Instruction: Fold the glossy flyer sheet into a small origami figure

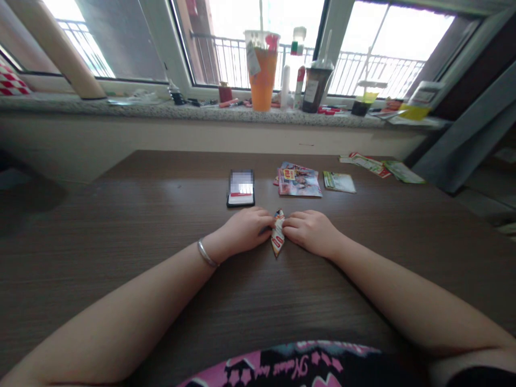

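Observation:
A small folded piece of printed paper point(278, 236), narrow and pointed at its near end, lies on the dark wooden table point(141, 226) between my two hands. My left hand point(244, 230), with a silver bangle on the wrist, pinches its left edge with curled fingers. My right hand point(311, 230) pinches its right edge the same way. Both hands rest on the table top. Just beyond them lies a smartphone point(241, 188) with its screen lit.
Printed flyers point(299, 180) and a green card point(339, 182) lie past my right hand, more leaflets point(368, 163) at the far right. The stone windowsill point(161, 110) carries an orange cup point(262, 72), a dark drink cup point(315, 86) and bottles.

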Demonstrator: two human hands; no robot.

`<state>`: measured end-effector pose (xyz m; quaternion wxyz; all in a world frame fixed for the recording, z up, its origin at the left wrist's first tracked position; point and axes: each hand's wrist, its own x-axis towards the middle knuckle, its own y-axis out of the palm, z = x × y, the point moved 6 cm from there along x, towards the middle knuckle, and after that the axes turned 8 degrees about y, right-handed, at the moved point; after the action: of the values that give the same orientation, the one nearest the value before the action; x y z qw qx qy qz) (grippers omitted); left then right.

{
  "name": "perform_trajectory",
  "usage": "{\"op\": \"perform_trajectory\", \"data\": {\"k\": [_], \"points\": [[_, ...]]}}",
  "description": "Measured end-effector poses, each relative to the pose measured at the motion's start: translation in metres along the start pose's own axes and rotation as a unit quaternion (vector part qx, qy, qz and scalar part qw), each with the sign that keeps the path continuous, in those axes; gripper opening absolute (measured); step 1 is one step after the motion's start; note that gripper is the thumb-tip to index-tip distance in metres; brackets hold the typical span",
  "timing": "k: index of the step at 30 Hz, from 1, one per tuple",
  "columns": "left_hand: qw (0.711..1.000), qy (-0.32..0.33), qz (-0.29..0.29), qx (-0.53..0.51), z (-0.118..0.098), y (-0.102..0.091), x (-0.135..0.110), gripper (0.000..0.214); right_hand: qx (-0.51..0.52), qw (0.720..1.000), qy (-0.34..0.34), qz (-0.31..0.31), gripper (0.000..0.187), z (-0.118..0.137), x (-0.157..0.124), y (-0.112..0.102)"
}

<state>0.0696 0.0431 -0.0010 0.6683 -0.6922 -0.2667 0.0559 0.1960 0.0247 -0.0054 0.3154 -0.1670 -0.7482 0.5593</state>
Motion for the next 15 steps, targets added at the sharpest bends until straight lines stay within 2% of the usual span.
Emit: {"op": "perform_trajectory", "data": {"k": [6, 15], "points": [[0.999, 0.013, -0.002, 0.034, -0.003, -0.001, 0.0, 0.014, 0.118, 0.991, 0.063, -0.018, 0.014, -0.013, 0.002, 0.007], [0.999, 0.016, 0.002, 0.044, -0.006, -0.005, 0.0, 0.016, 0.315, 0.942, 0.097, -0.068, 0.01, -0.029, 0.007, 0.017]]}}
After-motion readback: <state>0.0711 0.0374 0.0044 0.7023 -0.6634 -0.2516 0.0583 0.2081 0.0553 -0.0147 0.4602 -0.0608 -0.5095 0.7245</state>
